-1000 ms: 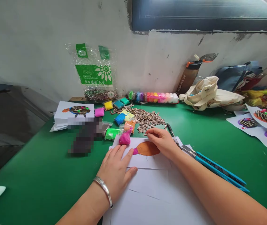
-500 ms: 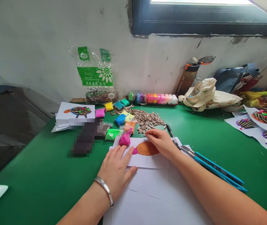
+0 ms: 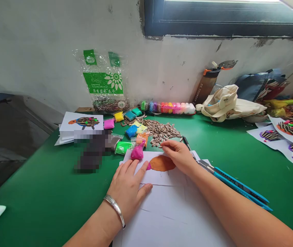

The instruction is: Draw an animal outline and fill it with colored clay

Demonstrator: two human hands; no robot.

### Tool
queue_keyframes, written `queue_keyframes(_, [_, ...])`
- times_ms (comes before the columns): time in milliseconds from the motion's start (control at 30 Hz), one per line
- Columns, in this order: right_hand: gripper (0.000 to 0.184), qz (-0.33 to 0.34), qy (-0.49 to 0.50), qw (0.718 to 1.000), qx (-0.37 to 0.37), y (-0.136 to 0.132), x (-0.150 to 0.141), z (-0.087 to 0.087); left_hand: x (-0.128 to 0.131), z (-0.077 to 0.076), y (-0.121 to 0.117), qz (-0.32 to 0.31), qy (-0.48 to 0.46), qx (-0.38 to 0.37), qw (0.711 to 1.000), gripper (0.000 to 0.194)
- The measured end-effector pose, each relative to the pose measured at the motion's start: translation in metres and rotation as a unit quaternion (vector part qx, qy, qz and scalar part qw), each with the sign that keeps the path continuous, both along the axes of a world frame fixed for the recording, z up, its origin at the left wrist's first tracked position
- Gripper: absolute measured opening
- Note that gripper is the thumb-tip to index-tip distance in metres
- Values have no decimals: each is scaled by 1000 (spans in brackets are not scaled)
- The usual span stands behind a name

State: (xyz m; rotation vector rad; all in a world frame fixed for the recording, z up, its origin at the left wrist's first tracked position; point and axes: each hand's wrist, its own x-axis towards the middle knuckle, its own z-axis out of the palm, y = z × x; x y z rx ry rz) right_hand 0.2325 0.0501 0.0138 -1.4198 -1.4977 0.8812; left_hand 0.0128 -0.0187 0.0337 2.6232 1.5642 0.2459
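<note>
My left hand [image 3: 129,183] lies open on a white sheet of paper [image 3: 149,178], its fingers spread and the index fingertip beside a small pink clay piece [image 3: 149,166]. Joined to that piece is a flat orange clay oval [image 3: 163,164], with thin drawn legs below it. My right hand [image 3: 178,156] hovers over the oval's upper right edge, thumb and fingers pinched on a sunflower seed [image 3: 161,145]. Behind the paper spreads a pile of sunflower seeds [image 3: 163,130]. A bag of magenta clay [image 3: 137,151] sits on the paper's upper left part.
Bagged clays, including a green one [image 3: 123,148], line the left side. A finished turtle picture [image 3: 86,121] tops a stack. Right of the paper lie a pen [image 3: 187,144] and a blue cutter [image 3: 239,185]. A seed bag [image 3: 104,82] leans on the wall; several pictures [image 3: 288,137] lie right.
My right hand has shifted very slightly right, still pinched near the oval. My left hand has edged right, covering more of the pink piece. The view has moved a little.
</note>
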Motion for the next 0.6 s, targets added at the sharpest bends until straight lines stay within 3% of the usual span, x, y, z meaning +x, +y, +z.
queue_keyframes(200, [24, -25, 37, 999, -12, 2, 4, 2, -1, -5, -3, -2, -8, 14, 1000, 49])
queue_keyframes(600, [22, 45, 14, 998, -31, -9, -10, 2, 2, 8, -3, -12, -47, 2, 999, 37])
